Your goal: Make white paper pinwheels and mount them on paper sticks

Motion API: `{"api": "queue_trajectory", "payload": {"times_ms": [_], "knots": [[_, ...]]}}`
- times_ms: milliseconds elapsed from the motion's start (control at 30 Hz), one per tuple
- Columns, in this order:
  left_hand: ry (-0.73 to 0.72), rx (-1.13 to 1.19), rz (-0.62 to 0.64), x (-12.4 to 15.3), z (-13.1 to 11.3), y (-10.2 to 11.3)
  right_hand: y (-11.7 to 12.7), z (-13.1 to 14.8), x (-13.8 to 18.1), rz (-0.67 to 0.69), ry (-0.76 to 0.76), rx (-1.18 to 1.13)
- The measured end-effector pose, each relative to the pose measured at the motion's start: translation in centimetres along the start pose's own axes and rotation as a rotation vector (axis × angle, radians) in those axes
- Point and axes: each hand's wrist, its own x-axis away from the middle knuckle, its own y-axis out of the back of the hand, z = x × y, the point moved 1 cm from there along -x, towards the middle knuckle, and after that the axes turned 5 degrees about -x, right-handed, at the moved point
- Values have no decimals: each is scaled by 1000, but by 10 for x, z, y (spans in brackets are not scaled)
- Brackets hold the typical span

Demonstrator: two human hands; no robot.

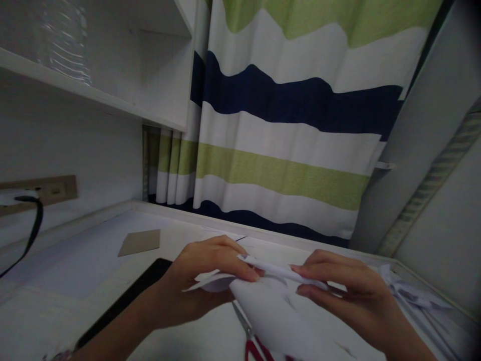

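Observation:
My left hand (pixel 199 281) and my right hand (pixel 349 296) hold a piece of white paper (pixel 270 306) between them just above the white desk (pixel 75 271). The fingers of both hands are pinched together on a folded strip along the paper's top edge. The rest of the sheet hangs down toward me. A pair of scissors with red handles (pixel 252 341) lies on the desk under the paper, partly hidden by it.
A black flat object (pixel 128 298) lies under my left forearm. A brown card (pixel 140 242) lies farther back on the desk. White paper scraps (pixel 413 296) lie at the right. A striped curtain (pixel 285 125) hangs behind. A shelf (pixel 93 95) and a black cable (pixel 33 225) are at the left.

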Motion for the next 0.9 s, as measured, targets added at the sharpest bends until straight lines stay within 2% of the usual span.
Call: {"api": "queue_trajectory", "payload": {"times_ms": [133, 200, 367, 500, 633, 733, 900], "knots": [[203, 96, -136, 6, 2, -3, 1, 1, -1, 0, -1, -25], [250, 81, -115, 5, 1, -3, 1, 1, -1, 8, -3, -46], [216, -31, -5, -5, -6, 2, 0, 2, -3, 20, -23, -85], [218, 28, -12, -8, -6, 3, -2, 2, -4, 41, -50, -120], [417, 70, -89, -8, -6, -1, -4, 0, -5, 87, -102, -91], [563, 111, -199, -9, -6, -3, -6, -3, -5, 88, -131, -60], [747, 231, -310, -13, 0, -5, -11, -5, -7, 135, -176, -59]]}}
